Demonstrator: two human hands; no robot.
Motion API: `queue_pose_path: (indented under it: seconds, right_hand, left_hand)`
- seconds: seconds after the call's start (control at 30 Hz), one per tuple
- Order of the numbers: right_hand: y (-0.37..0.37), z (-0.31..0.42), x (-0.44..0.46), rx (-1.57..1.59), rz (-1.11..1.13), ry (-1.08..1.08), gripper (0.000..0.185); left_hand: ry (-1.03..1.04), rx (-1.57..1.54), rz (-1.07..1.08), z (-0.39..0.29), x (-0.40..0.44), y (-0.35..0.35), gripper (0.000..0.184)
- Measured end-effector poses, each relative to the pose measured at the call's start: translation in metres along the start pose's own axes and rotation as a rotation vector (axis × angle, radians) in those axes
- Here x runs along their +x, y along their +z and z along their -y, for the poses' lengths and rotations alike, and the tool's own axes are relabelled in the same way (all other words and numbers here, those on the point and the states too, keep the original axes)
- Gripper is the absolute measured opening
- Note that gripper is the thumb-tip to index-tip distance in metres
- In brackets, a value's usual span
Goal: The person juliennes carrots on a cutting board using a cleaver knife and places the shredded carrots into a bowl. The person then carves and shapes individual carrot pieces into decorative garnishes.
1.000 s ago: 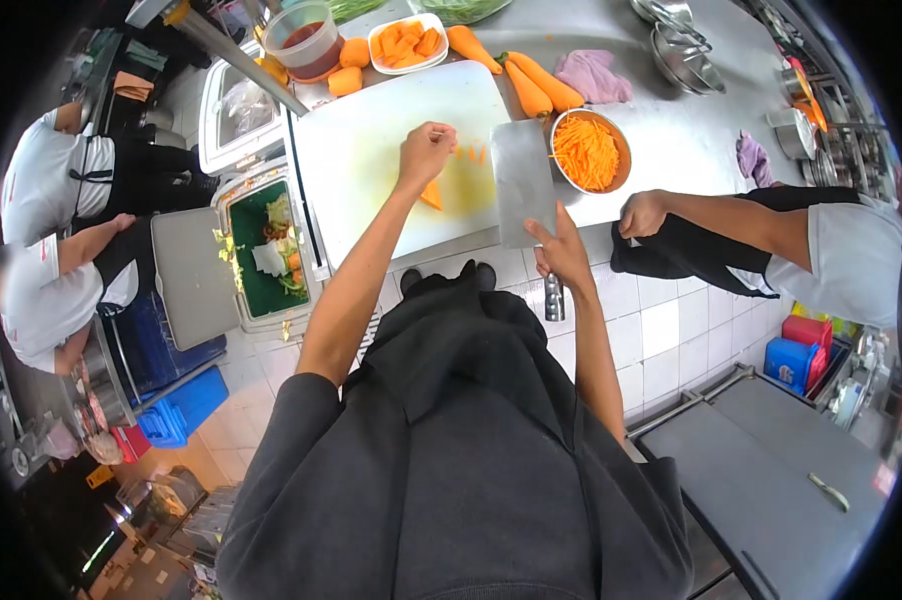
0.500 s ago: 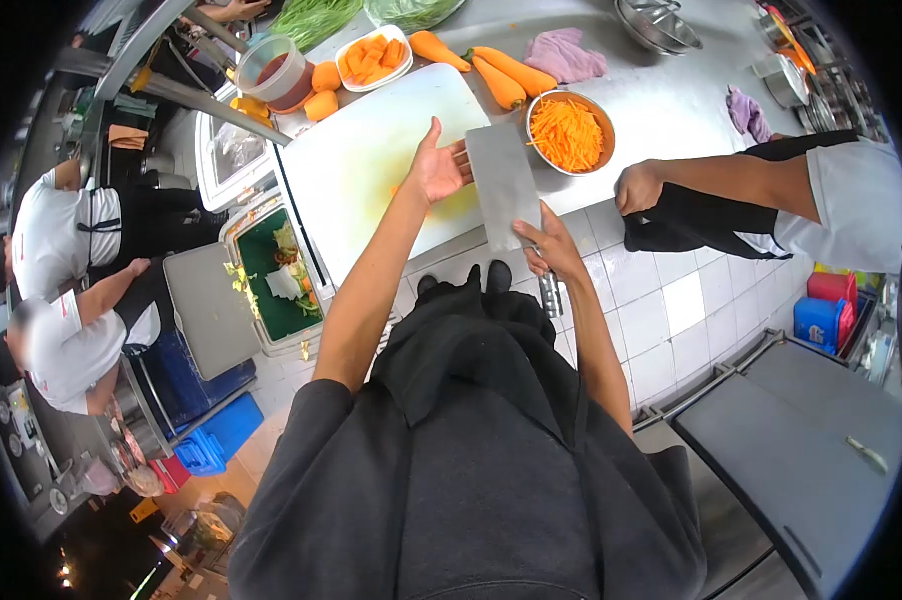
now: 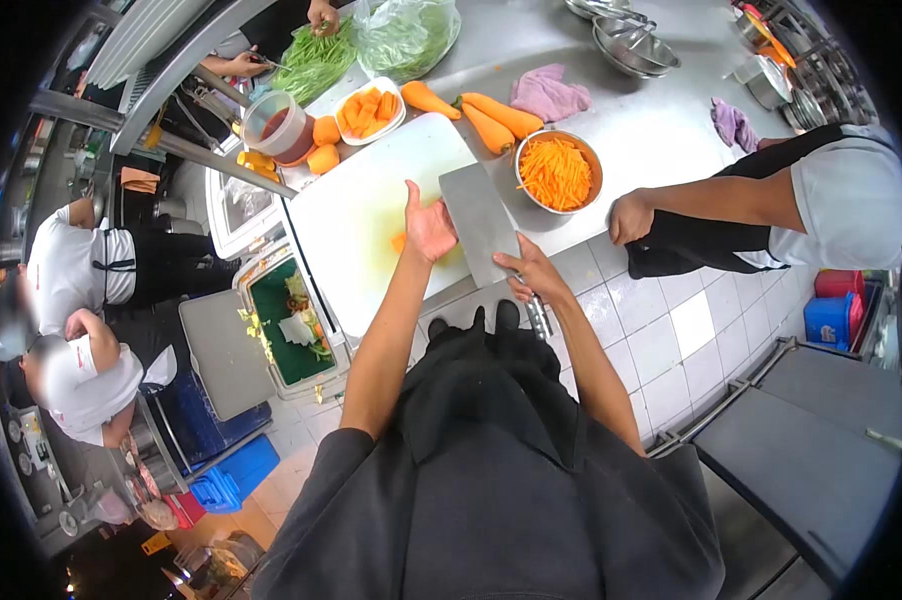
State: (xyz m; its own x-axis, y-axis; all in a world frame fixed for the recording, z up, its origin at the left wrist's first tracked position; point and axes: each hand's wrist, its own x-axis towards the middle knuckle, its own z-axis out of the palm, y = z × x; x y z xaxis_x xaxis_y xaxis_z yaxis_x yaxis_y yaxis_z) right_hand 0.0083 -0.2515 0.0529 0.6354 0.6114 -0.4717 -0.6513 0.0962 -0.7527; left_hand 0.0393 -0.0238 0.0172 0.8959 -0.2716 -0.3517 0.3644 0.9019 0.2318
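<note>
My right hand [image 3: 531,270] is wrapped round the handle of a broad cleaver [image 3: 481,222], its blade over the right part of the white cutting board [image 3: 346,190]. Beside the blade's left edge is my left hand [image 3: 431,228], open, thumb out, its fingertips partly hidden by the blade. A small orange carrot piece [image 3: 399,242] lies on the board at my left wrist. Shredded carrot fills a metal bowl [image 3: 595,180] right of the board. Whole carrots [image 3: 489,128] lie behind the board, near a white dish of carrot chunks [image 3: 369,110].
A container of red liquid [image 3: 279,127], leafy greens [image 3: 316,62] and a pink cloth [image 3: 551,93] are on the counter. A green-lined bin [image 3: 289,325] stands left. One person's hand [image 3: 632,216] is near the bowl; others are at the left and top.
My left hand has opened from a closed pose and moved beside the cleaver blade. The cleaver has tilted slightly. The view has shifted, and another person's hands now show at the greens.
</note>
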Motion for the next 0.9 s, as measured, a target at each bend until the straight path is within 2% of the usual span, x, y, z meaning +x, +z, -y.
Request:
queue_pose_path:
  seconds: [0.07, 0.13, 0.17, 0.23, 0.37, 0.47, 0.67, 0.73, 0.9]
  right_hand:
    - [0.000, -0.005, -0.001, -0.015, 0.015, 0.006, 0.051]
    - [-0.003, -0.005, 0.004, -0.068, 0.004, 0.006, 0.051]
    - [-0.004, -0.008, 0.004, -0.118, -0.008, 0.018, 0.051]
    - [-0.004, -0.006, 0.004, -0.160, -0.009, 0.007, 0.051]
    - [-0.004, -0.007, 0.004, -0.240, -0.016, -0.019, 0.051]
    - [-0.004, -0.007, 0.004, -0.262, 0.004, -0.043, 0.048]
    - [-0.012, -0.008, 0.003, -0.322, -0.054, -0.074, 0.043]
    - [-0.010, -0.003, -0.002, -0.310, -0.055, -0.090, 0.042]
    - [-0.014, -0.006, -0.006, -0.259, -0.132, -0.097, 0.037]
  left_hand:
    - [-0.003, -0.018, -0.042, 0.003, -0.010, -0.020, 0.103]
    - [-0.061, -0.125, 0.160, -0.006, -0.003, -0.030, 0.098]
    - [-0.057, -0.133, 0.156, -0.003, -0.004, -0.037, 0.098]
    - [0.015, -0.078, -0.022, -0.001, -0.011, -0.022, 0.098]
    - [0.010, -0.170, -0.017, 0.000, -0.019, -0.021, 0.091]
    - [0.062, -0.112, -0.137, 0.005, -0.021, -0.025, 0.090]
    - [0.086, 0.096, -0.255, 0.005, -0.021, -0.018, 0.084]
    - [0.106, 0.135, -0.358, 0.008, -0.023, -0.019, 0.079]
    - [0.152, 0.316, -0.356, -0.003, -0.025, -0.030, 0.068]
